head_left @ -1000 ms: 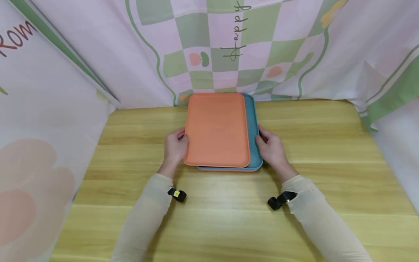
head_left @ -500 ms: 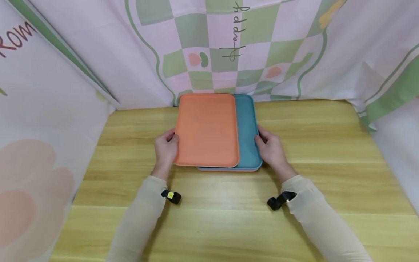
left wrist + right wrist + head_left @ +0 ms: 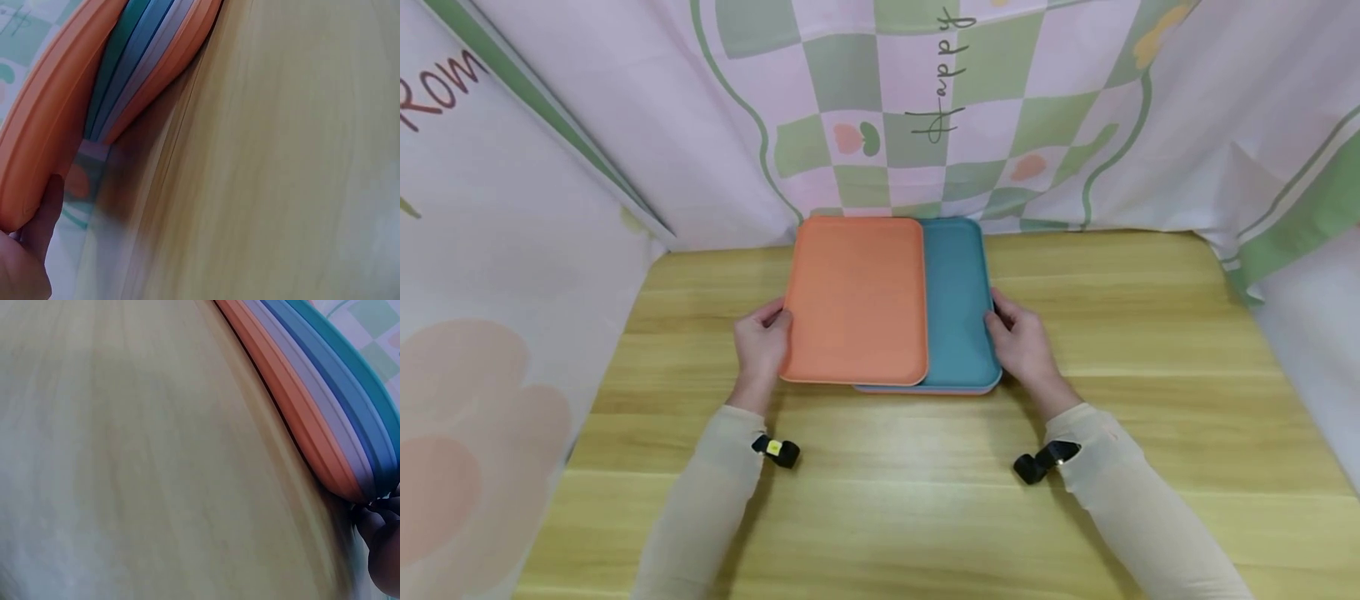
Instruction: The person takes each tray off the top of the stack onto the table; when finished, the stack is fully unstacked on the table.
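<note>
In the head view an orange tray [image 3: 857, 300] lies shifted left across a teal tray [image 3: 958, 304]. My left hand [image 3: 762, 346] pinches the orange tray's left edge, thumb on top and fingers beneath. The left wrist view shows its near end raised at a slant off the stack. Under the teal tray are a blue tray [image 3: 340, 378], a lavender tray [image 3: 312, 381] and a lower orange tray [image 3: 294, 400], nested together on the table. My right hand [image 3: 1024, 342] holds the stack's right edge, thumb at the teal rim; its other fingers are partly hidden.
The stack stands at the back of a wooden table [image 3: 895, 483], close to a hanging cloth [image 3: 917, 150] with green checks. More printed cloth [image 3: 497, 250] borders the left side. Each sleeve carries a black wrist camera [image 3: 786, 453].
My left hand has slid the top orange tray leftward, uncovering more of the teal tray. My right hand has stayed at the stack's right edge.
</note>
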Motion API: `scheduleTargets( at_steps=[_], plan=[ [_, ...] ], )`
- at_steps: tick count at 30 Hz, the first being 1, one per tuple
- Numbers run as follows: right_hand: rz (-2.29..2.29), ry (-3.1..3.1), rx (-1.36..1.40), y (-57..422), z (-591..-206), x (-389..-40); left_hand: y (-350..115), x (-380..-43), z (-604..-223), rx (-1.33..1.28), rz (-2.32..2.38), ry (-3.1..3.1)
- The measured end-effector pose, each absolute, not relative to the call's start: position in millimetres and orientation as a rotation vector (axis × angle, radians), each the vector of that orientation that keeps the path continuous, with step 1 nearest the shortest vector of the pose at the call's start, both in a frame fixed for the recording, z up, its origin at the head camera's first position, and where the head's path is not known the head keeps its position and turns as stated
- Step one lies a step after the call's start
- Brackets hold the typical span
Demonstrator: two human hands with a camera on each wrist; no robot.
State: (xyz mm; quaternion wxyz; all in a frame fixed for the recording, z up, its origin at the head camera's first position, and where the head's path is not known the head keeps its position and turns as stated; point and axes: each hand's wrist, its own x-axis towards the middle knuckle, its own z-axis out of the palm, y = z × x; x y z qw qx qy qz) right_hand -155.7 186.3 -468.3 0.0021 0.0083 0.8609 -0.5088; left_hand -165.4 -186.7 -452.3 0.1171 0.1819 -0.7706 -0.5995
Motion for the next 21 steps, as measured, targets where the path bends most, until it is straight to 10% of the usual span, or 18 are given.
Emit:
scheduleTargets(
  at_steps=[21],
  plan=[
    [-1.601, 2.698, 0.034, 185.5, -469.5, -155.1, -228.5, -158.1, -447.6, 0.614, -1.737, -2.264]
  ],
)
